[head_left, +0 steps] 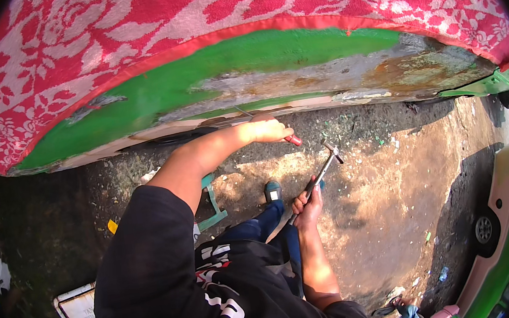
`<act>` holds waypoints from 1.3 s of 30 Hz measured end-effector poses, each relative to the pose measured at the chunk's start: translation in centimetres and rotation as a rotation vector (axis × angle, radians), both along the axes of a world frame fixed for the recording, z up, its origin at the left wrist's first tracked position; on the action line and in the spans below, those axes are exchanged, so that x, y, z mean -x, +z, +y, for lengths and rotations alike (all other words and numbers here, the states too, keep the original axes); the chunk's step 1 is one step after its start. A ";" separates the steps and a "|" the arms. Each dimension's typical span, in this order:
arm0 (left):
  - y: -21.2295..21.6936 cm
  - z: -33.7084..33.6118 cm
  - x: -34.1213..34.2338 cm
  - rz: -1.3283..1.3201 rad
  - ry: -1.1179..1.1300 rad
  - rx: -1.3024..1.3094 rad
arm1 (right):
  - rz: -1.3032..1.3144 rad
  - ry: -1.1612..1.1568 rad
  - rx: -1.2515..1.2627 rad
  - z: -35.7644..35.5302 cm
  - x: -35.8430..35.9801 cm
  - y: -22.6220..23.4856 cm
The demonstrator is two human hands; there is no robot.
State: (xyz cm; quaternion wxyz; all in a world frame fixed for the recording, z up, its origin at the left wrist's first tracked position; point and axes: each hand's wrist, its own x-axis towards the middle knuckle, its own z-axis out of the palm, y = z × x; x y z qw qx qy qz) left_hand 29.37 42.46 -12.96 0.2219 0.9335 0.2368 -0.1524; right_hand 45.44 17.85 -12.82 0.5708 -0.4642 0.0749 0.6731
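Observation:
My left hand [269, 129] is closed around a screwdriver with a red handle [293, 140]. Its thin metal shaft points up and left, and the tip meets the lower edge of a green vehicle body panel [197, 81]; I cannot tell whether it is wedged in. Lower and to the right, my right hand [308, 206] grips a hammer [327, 167] by its shaft. The hammer's metal head is raised toward the red handle but apart from it. Paint is worn off the panel's right part, which shows grey and rusty brown metal.
A red and pink floral cloth [238, 5] drapes over the panel's top. Paint flakes litter the concrete ground [388, 188]. A green stool-like frame [212, 207] stands by my legs. White metal frame [80, 314] lies lower left. Another green and pink vehicle [508, 213] stands at right.

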 end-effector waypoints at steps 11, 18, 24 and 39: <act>0.5 0.0 0.3 -0.182 -0.040 -0.052 | -0.033 0.061 0.027 0.8 -0.4 1.2; -0.1 0.3 0.2 -0.134 -0.066 -0.082 | -0.023 0.085 0.015 0.6 -1.0 0.5; -0.1 0.4 0.8 -0.146 -0.090 -0.082 | -0.050 0.082 0.036 -0.1 -0.4 1.1; 1.7 1.4 0.1 -0.197 0.092 0.009 | -0.088 0.051 0.009 -0.6 0.9 2.9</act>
